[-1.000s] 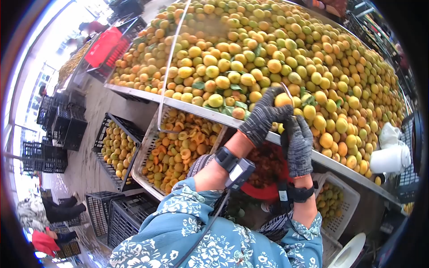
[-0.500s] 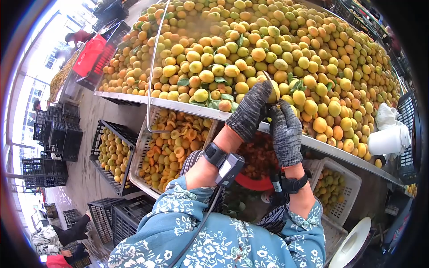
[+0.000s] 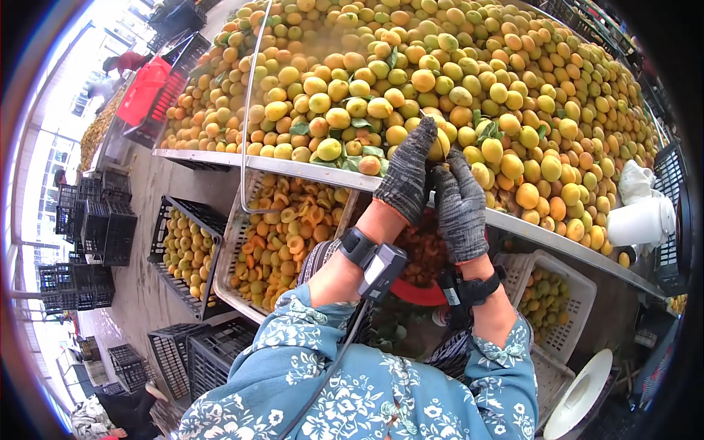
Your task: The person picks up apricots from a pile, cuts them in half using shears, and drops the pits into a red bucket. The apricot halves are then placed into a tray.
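My left hand (image 3: pixel 409 170), in a grey knit glove, is closed around a yellow apricot (image 3: pixel 441 144) just above the metal edge of the table (image 3: pixel 323 173). My right hand (image 3: pixel 462 209), gloved the same way, presses its bunched fingertips against the fruit's near side. Whether it also grips a small tool is hidden. Beyond both hands lies a large heap of apricots (image 3: pixel 506 110) with some green leaves. Beneath my wrists sits a red tub (image 3: pixel 416 295) of brownish pieces, partly covered by my arms.
Below the table, at left, a pale crate (image 3: pixel 221 282) holds split apricots, beside a black crate (image 3: pixel 211 229) of whole ones. A white bucket (image 3: pixel 636 224) stands on the table's right end, above another pale crate (image 3: pixel 584 302). A bent metal rod (image 3: pixel 249 110) rises at left.
Both hands have shifted slightly left with the apricot, and my right hand has risen closer to it. At lower left, another person has moved.
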Demonstrator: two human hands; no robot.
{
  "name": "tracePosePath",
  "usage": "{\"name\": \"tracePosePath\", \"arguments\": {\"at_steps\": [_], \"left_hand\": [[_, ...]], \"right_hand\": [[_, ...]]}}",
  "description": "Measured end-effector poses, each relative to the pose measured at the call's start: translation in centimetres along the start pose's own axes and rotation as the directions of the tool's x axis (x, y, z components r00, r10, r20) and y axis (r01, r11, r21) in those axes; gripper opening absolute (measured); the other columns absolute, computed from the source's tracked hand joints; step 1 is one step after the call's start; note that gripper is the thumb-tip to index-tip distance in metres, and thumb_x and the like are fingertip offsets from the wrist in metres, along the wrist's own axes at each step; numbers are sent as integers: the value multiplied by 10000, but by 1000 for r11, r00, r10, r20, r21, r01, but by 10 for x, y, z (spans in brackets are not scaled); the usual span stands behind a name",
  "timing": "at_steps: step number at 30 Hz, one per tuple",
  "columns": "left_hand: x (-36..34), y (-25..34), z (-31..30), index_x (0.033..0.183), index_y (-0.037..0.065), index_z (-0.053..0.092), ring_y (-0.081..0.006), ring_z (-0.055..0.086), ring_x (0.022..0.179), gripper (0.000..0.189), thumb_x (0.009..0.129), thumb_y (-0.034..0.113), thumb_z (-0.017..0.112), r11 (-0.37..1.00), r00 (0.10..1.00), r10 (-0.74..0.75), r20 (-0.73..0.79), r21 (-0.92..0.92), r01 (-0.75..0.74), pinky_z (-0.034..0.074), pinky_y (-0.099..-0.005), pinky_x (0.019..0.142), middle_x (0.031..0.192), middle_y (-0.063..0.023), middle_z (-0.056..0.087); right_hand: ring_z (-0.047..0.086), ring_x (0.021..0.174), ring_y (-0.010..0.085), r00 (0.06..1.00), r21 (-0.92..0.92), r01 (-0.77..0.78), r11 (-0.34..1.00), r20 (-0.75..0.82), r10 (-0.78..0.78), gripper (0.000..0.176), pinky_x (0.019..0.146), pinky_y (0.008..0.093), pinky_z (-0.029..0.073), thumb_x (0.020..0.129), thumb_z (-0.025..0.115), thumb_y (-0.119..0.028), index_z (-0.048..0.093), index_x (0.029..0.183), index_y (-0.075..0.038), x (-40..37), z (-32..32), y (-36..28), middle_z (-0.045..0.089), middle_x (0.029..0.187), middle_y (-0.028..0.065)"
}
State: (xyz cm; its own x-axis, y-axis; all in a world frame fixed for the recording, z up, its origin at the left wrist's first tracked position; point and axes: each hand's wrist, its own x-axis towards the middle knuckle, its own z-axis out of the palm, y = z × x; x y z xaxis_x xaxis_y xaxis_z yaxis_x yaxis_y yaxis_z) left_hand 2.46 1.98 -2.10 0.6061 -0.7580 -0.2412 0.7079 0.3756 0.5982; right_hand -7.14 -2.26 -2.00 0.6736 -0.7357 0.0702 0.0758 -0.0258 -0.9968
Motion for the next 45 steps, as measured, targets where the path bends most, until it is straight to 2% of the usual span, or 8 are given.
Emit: {"name": "tracePosePath", "arguments": {"at_steps": [5, 8, 13, 15, 32, 38, 39, 45], "left_hand": [[3, 13, -13, 1156, 35, 560, -166, 567, 1040, 277, 907, 156, 557, 957, 980, 83, 183, 260, -130, 464, -281, 885, 1098, -60, 604], [9, 13, -15, 1184, -11, 526, -198, 543, 1084, 292, 913, 96, 521, 263, 701, 360, 616, 654, -710, 451, -310, 932, 1150, -93, 577], [33, -8, -32, 1155, 15, 533, -224, 590, 969, 321, 912, 222, 571, 797, 864, 432, 260, 339, -500, 510, -336, 832, 1078, -106, 586], [26, 0, -16, 1104, 37, 544, -207, 606, 853, 345, 917, 327, 561, 997, 997, 67, -30, 43, -66, 526, -335, 753, 968, -77, 602], [8, 3, 9, 1137, 95, 595, -80, 559, 821, 338, 938, 357, 521, 973, 988, -42, -146, 218, 74, 474, -227, 702, 942, 13, 603], [32, -26, -22, 987, 50, 567, -112, 548, 812, 226, 956, 263, 496, 544, 759, 597, 260, 564, -621, 462, -273, 689, 855, -37, 562], [30, -21, -26, 1063, 32, 581, -206, 592, 861, 222, 944, 197, 494, -250, 513, 630, 583, 778, -577, 477, -308, 728, 924, -111, 588], [35, -22, -31, 1152, 4, 557, -311, 571, 944, 295, 887, 64, 444, 121, 737, 495, 461, 803, -583, 481, -371, 802, 1035, -193, 559]], "right_hand": [[580, 891, 143, 993, 42, -120, 992, 15, 120, 319, 799, 261, 464, 912, 549, -117, 548, 1188, 42, 0, -12, -13, 651, 1006, 109], [600, 774, 169, 995, -73, -89, 993, -52, 85, 254, 710, 290, 473, 902, 563, -147, 600, 1065, 43, 1, -12, -11, 652, 851, 139], [618, 764, 227, 995, -251, -93, 964, -47, 84, 244, 701, 317, 474, 904, 557, -178, 610, 1045, 15, -4, -10, -6, 651, 841, 156], [624, 765, 249, 998, -367, -65, 928, -42, 54, 251, 702, 328, 475, 905, 556, -189, 610, 1052, 6, -4, -9, -5, 653, 846, 161], [624, 793, 318, 995, -477, 80, 875, -15, -99, 275, 703, 382, 486, 909, 526, -204, 593, 1110, -29, 8, -10, 5, 639, 880, 207], [605, 766, 241, 998, -146, 53, 988, 28, -49, 265, 716, 331, 478, 917, 515, -167, 593, 1089, 21, 13, -14, 25, 636, 856, 192], [583, 895, 141, 997, -125, 16, 992, 77, -6, 311, 790, 258, 477, 934, 507, -153, 556, 1177, 36, 15, -18, 32, 647, 1002, 113], [626, 920, 317, 980, -740, 177, 649, 69, -189, 323, 793, 374, 487, 904, 543, -220, 579, 1135, 3, 2, -18, -2, 638, 996, 212]]}}
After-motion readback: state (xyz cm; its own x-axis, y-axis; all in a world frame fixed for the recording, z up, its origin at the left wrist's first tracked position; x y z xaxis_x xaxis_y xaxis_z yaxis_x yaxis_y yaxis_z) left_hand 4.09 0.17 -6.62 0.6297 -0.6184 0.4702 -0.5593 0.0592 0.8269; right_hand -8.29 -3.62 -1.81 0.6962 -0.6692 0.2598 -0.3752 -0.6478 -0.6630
